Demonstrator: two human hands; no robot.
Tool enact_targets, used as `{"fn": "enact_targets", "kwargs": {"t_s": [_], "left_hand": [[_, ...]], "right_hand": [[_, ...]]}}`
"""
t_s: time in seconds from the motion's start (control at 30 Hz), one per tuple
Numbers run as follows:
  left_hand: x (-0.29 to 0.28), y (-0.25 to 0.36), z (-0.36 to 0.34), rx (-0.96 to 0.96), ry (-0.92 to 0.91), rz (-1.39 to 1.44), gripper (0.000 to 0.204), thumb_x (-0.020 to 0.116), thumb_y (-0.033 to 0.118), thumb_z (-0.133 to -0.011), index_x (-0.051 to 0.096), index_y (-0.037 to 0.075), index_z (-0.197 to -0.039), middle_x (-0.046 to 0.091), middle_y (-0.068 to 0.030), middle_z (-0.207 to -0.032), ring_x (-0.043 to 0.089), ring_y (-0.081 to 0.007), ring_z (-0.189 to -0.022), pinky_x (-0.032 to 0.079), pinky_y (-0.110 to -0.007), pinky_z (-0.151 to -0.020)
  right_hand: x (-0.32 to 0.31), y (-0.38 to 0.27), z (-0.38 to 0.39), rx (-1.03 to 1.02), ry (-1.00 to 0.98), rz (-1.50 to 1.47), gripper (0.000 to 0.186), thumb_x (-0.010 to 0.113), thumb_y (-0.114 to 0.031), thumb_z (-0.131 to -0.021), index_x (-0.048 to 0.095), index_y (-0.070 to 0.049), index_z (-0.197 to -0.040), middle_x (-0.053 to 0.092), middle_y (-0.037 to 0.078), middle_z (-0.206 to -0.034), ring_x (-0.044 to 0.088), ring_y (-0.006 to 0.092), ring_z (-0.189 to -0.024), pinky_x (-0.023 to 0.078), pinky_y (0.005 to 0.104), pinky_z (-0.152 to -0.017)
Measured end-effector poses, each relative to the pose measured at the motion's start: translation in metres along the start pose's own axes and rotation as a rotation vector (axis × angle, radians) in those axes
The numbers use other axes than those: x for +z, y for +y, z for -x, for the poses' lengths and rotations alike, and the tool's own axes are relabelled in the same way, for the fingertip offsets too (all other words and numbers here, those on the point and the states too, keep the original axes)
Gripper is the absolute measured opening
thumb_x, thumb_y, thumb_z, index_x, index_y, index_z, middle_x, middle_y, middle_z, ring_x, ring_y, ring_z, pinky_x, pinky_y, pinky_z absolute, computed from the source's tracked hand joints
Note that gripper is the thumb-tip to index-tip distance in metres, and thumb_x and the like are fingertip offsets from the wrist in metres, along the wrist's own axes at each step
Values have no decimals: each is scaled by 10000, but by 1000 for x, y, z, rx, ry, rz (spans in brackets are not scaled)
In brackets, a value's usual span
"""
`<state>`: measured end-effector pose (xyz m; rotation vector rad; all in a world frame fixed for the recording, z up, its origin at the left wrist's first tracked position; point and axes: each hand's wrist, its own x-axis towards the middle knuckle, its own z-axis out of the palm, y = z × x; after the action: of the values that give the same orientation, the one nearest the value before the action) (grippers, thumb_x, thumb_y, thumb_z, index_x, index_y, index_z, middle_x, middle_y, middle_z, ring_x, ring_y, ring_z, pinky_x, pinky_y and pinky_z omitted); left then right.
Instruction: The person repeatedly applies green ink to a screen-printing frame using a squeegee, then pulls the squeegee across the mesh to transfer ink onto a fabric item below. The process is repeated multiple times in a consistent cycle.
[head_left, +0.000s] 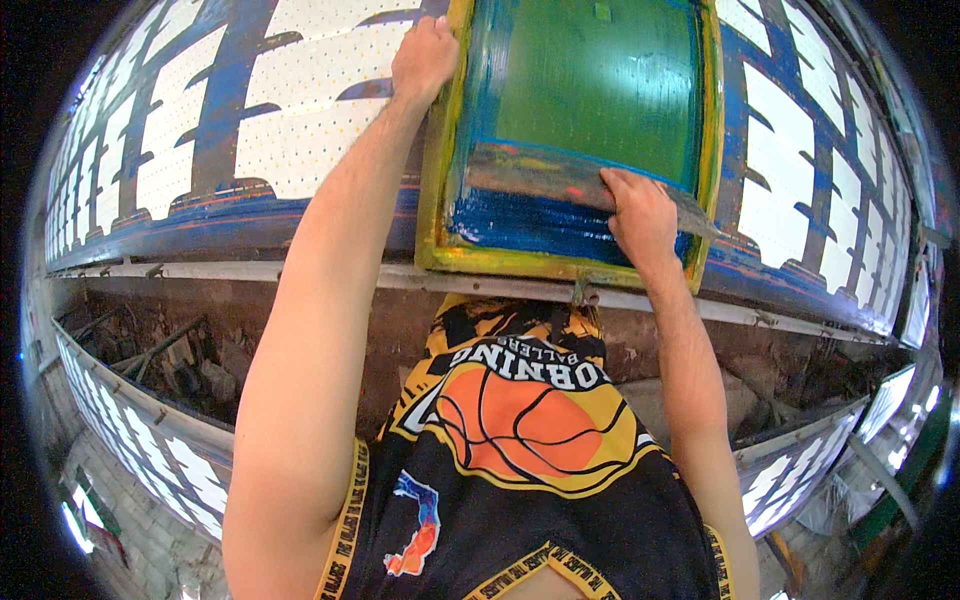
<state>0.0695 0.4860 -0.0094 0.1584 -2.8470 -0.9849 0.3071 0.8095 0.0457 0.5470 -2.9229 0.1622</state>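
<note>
A screen-printing frame [436,194] with yellow-stained edges and a green mesh lies on the long printing table at top centre. My left hand [424,62] is closed on the frame's left edge near the top. My right hand [640,215] grips a wide, paint-stained squeegee [540,172] that lies across the lower part of the mesh. Dark blue ink [530,220] shows along the bottom of the mesh below the squeegee. A small metal fitting [582,292] sticks out from the frame's near edge.
The long table [220,150] carries rows of white cut pieces [775,170] on both sides of the frame. A metal rail [370,273] runs along its near edge. Below are a gap with rods and debris, and further tables with white pieces at the lower sides.
</note>
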Motion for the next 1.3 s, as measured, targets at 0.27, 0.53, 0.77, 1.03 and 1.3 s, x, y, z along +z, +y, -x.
{"fn": "enact_targets", "kwargs": {"t_s": [0.27, 0.53, 0.77, 1.03, 1.3], "left_hand": [[-3, 16, 3, -27, 56, -67, 447, 375, 356, -1141, 654, 8, -1165, 711, -277, -1135, 674, -485, -1087, 524, -590, -953], [-2, 18, -2, -92, 62, -95, 437, 384, 357, -1145, 642, 4, -1128, 708, -281, -1105, 671, -487, -1070, 531, -588, -919], [3, 14, -1, -97, 138, -65, 433, 398, 369, -1150, 641, 13, -1102, 710, -296, -1048, 662, -517, -1028, 505, -598, -893], [-2, 22, -2, -109, 89, -162, 423, 385, 338, -1149, 622, -9, -1101, 713, -296, -1059, 675, -507, -1026, 523, -600, -900], [0, 13, -3, -70, 112, -103, 473, 378, 384, -1143, 643, -5, -1101, 719, -300, -1059, 675, -516, -1038, 519, -606, -911]], "right_hand": [[13, 105, -195, 75, -127, 126, 315, 721, -127, -879, 781, -181, -1183, 784, 134, -1086, 757, 367, -998, 624, 491, -856], [29, 199, -363, 73, -170, 174, 279, 730, -277, -912, 802, -147, -1149, 788, 180, -1096, 769, 394, -1035, 622, 527, -926], [32, 288, -471, -104, -318, 52, 349, 735, -180, -810, 784, -82, -1141, 777, 251, -1040, 754, 437, -1012, 593, 502, -908], [44, 262, -436, -176, -272, 152, 335, 732, -335, -919, 791, -83, -1132, 770, 255, -1051, 752, 434, -1025, 591, 532, -904], [-8, 127, -246, -81, -430, 107, 225, 726, -248, -929, 816, -142, -1105, 789, 185, -1025, 766, 398, -1000, 622, 538, -875]]}}
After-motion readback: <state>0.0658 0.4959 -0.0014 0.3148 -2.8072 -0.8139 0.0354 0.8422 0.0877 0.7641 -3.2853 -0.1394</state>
